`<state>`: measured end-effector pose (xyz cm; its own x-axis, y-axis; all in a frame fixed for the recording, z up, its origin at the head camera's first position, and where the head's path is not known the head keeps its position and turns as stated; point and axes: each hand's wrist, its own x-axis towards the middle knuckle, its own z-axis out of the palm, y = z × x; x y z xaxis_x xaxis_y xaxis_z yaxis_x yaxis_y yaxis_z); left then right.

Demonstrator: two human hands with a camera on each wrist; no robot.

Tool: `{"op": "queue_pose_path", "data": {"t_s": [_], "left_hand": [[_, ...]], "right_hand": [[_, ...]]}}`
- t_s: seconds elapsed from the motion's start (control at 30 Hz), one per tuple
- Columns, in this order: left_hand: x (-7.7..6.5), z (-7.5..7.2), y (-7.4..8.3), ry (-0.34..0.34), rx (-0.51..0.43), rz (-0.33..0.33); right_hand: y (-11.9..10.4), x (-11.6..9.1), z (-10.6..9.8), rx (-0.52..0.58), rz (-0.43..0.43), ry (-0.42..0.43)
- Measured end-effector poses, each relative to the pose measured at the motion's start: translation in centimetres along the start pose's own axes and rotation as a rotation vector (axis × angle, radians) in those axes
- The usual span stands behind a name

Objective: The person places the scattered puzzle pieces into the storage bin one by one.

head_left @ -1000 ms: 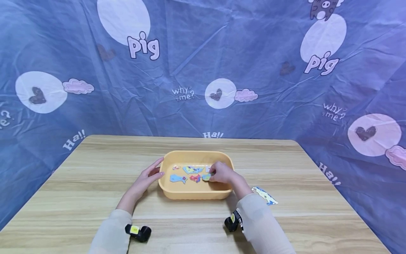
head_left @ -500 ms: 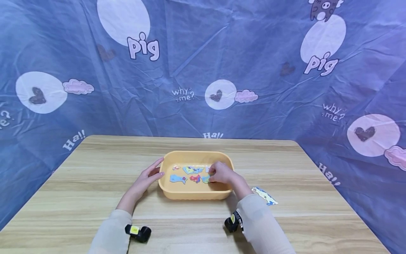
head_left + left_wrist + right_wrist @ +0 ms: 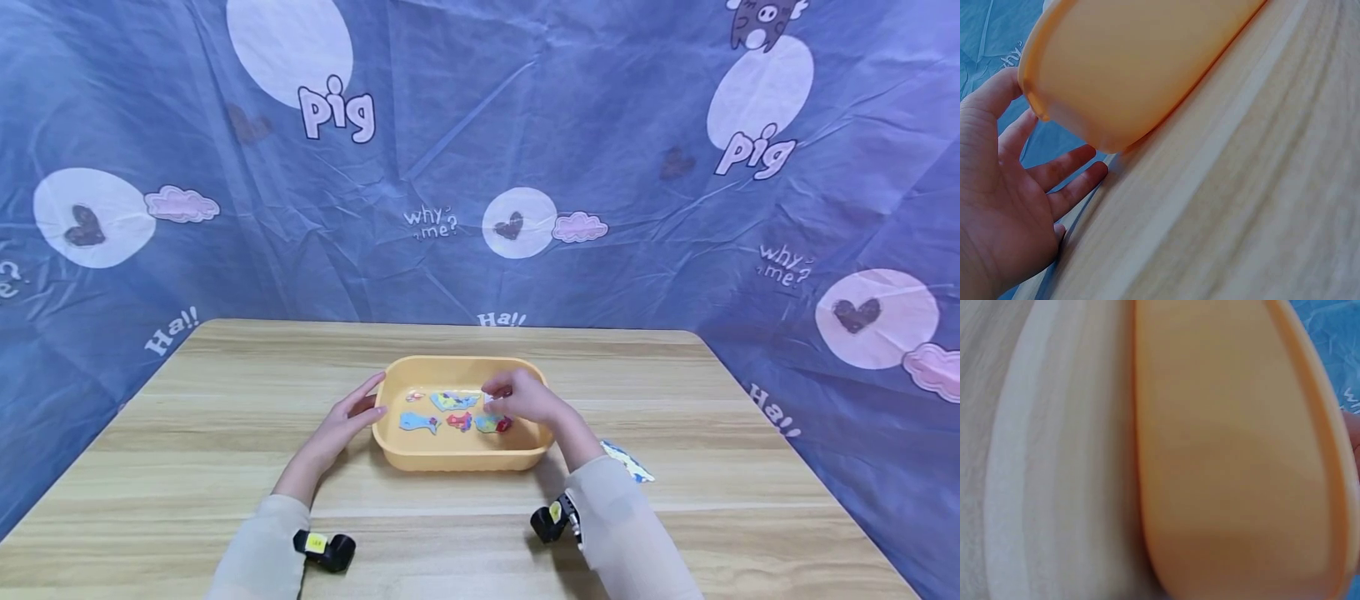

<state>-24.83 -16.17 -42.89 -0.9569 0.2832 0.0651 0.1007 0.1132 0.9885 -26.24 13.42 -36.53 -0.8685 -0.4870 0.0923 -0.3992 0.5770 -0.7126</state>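
In the head view a yellow plastic basin (image 3: pixel 465 460) stands on the table, with several flat, colourful cut-out pieces inside. My left hand (image 3: pixel 339 429) touches its left end, the thumb and index finger at the rim; the left wrist view shows the fingers (image 3: pixel 1063 169) spread and fairly straight. Over the basin's right part is my right hand (image 3: pixel 525 396), thumb and index finger apart, nothing seen between them. Just below it lies a light-blue piece with a red end (image 3: pixel 491 424). Beside that are a red piece (image 3: pixel 459 422) and a blue fish-tailed piece (image 3: pixel 418 422). A white piece (image 3: pixel 491 397) is partly hidden by the fingers.
A blue-and-yellow piece (image 3: pixel 453 401) and a small orange-white piece (image 3: pixel 415 397) lie at the basin's back. Outside, another flat piece (image 3: pixel 628 462) lies on the wooden table (image 3: pixel 420 542), partly behind the right forearm. A blue printed cloth (image 3: pixel 420 275) hangs behind.
My right hand has lifted off the light-blue piece, uncovering its red end, and has moved slightly up and back. My left hand stays at the basin's left end.
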Motion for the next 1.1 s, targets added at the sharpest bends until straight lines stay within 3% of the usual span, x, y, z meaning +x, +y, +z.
{"op": "queue_pose_path", "data": {"t_s": [0.33, 0.53, 1.1], "left_hand": [[0.1, -0.1, 0.0, -0.006, 0.009, 0.010], [-0.1, -0.1, 0.1, 0.003, 0.001, -0.018], [-0.1, 0.1, -0.2, 0.003, -0.009, -0.008]], "right_hand": [[-1.7, -0.7, -1.6, 0.037, -0.013, 0.029], [-2.1, -1.3, -2.6, 0.051, 0.013, 0.052], [-1.1, -4.9, -5.8, 0.091, 0.029, 0.124]]}}
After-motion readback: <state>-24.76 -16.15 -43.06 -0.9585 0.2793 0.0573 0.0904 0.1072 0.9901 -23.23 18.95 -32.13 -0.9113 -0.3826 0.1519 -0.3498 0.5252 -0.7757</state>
